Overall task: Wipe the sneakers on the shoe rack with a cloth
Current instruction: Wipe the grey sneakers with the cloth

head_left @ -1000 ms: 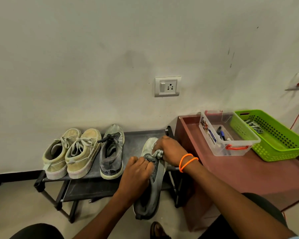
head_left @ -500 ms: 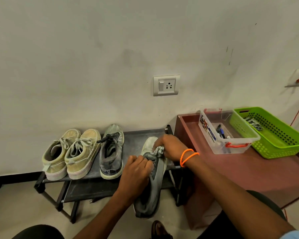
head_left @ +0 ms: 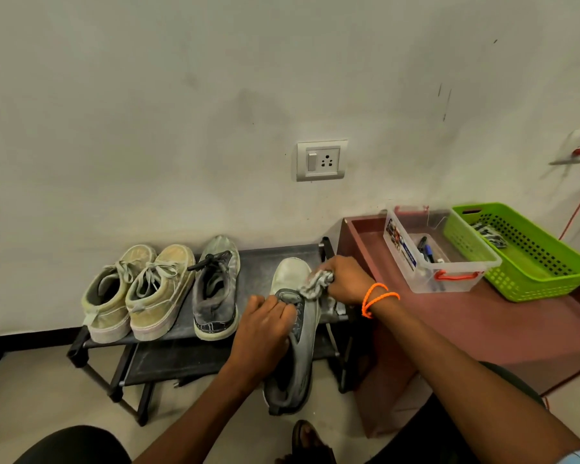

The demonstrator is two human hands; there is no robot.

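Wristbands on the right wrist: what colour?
Bright orange, two thin looped wristbands beside the right hand; head view, the only one.

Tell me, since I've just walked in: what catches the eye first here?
The hands at centre: the left hand grips a grey sneaker tilted off the rack, while the right hand rubs a cloth on it. Next, the green basket at far right.
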